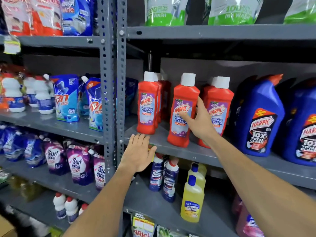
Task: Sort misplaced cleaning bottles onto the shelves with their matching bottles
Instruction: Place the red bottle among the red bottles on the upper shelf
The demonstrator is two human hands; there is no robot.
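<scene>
The right hand [199,121] covered part of the front red Harpic bottle's [183,110] label. Red bottles behind the shelf's [171,149] front row were mostly hidden. The right picture edge cut a blue Harpic bottle [302,127].

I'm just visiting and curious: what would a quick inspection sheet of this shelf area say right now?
Surface: grey metal shelf, steel racking.
Job's things: red Harpic bathroom cleaner bottles, front middle bottle standing upright between two other groups; blue Harpic bottles to their right.
Clutter: Domex bottles and yellow Lizol bottles one shelf below; Surf Excel pouches on the left rack.
Grippers: right hand wrapped around the middle red bottle; left hand open, flat at the shelf edge, holding nothing.
Cables: nothing seen.
Surroundings: green-and-white pouches on the shelf above.
</scene>
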